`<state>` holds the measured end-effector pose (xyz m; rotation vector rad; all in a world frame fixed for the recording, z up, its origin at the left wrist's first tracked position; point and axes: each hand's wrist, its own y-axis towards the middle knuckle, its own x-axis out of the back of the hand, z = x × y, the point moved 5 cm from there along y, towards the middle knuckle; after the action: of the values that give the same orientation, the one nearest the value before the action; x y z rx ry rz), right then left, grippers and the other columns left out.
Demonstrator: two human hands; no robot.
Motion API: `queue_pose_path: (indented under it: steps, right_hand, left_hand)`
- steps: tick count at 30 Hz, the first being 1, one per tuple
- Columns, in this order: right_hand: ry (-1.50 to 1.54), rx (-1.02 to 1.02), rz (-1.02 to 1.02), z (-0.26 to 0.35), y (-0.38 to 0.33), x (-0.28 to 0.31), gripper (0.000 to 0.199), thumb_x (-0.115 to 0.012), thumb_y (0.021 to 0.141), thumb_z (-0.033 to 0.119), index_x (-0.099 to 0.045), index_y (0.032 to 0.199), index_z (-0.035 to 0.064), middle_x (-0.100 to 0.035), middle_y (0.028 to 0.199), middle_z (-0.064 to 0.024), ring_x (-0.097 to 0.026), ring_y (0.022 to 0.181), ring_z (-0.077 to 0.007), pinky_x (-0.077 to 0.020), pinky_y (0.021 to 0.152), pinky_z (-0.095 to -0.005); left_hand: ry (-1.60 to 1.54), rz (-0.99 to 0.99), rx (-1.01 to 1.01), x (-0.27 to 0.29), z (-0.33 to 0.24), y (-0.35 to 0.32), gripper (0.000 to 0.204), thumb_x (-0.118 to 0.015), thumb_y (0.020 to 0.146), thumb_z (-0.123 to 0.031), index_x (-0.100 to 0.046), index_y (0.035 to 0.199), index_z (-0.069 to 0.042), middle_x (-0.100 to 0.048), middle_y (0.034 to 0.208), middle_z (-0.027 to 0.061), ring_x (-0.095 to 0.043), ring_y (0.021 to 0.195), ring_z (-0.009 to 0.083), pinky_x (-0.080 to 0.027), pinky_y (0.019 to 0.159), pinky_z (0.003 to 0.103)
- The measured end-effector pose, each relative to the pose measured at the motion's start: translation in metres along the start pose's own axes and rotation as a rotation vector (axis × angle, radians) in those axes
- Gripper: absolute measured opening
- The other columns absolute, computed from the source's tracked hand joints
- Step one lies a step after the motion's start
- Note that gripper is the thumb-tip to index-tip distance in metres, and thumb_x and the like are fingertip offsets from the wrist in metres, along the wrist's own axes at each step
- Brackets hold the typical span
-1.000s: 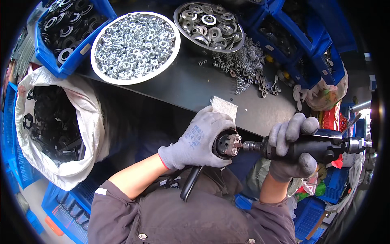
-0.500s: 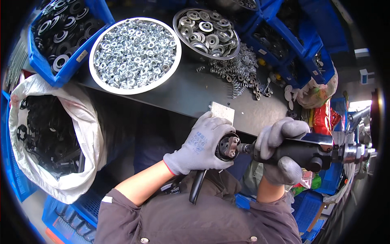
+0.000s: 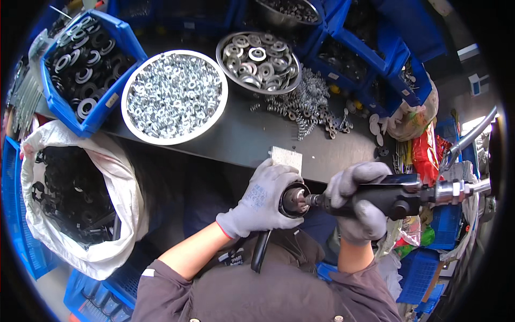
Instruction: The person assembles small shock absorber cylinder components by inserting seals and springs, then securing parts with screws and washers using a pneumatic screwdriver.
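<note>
Both hands wear grey gloves. My left hand [image 3: 259, 203] is closed round a round black part [image 3: 282, 206] that has a metal piece at its middle. A black lever [image 3: 260, 252] sticks out below that hand. In my right hand [image 3: 360, 220] lies a black air screwdriver [image 3: 401, 196], its nose pointing left. The tool's tip meets the metal middle of the round part, which looks blurred there. Just beyond my left fingers, a pale rectangular block [image 3: 287, 159] rests at the table's edge.
On the dark table [image 3: 236, 145] stand a white-rimmed bowl of nuts [image 3: 224, 102], a steel bowl of washers [image 3: 220, 56] and a heap of springs [image 3: 308, 96]. Blue bins [image 3: 95, 121] flank them. A white sack [image 3: 129, 214] of black parts is at left. The tool's hose [image 3: 475, 131] runs right.
The bolted metal piece on the round part now appears smeared. Both hands and the tool have shifted slightly left in the picture; the whole view has tilted, with table things lower.
</note>
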<state>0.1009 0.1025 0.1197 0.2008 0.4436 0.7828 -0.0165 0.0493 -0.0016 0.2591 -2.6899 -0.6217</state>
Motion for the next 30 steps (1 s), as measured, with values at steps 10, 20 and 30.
queue_pose_path:
  steps: [10, 20, 30]
  right_hand:
    - [-0.184, -0.075, -0.058, -0.004, 0.002, -0.003, 0.052, -0.057, 0.083, -0.002, -0.05, 0.134, -0.0021, -0.063, 0.113, -0.0155, -0.064, 0.089, -0.0154, -0.054, 0.084, -0.0311]
    - [-0.185, -0.069, -0.173, 0.001, 0.006, 0.004, 0.051, -0.06, 0.078, 0.004, -0.055, 0.129, -0.0044, -0.065, 0.109, -0.016, -0.066, 0.089, -0.0173, -0.0556, 0.083, -0.031]
    - [-0.195, -0.077, -0.311, -0.008, -0.001, -0.014, 0.063, -0.066, 0.077, 0.013, -0.048, 0.136, -0.0027, -0.061, 0.111, -0.0128, -0.064, 0.09, -0.0203, -0.0533, 0.085, -0.0334]
  left_hand:
    - [0.015, 0.048, 0.004, -0.003, -0.001, 0.0, 0.067, -0.086, 0.057, -0.036, -0.062, 0.112, -0.007, -0.063, 0.11, 0.0134, -0.059, 0.111, 0.0323, -0.034, 0.108, 0.046]
    - [0.03, -0.012, -0.013, -0.003, -0.007, -0.003, 0.069, -0.086, 0.056, -0.036, -0.062, 0.114, -0.007, -0.063, 0.111, 0.0134, -0.058, 0.112, 0.0319, -0.034, 0.11, 0.046]
    - [0.049, -0.019, -0.014, 0.021, 0.001, -0.003, 0.091, -0.09, 0.055, -0.046, -0.053, 0.126, -0.002, -0.056, 0.121, 0.016, -0.052, 0.114, 0.0358, -0.038, 0.103, 0.046]
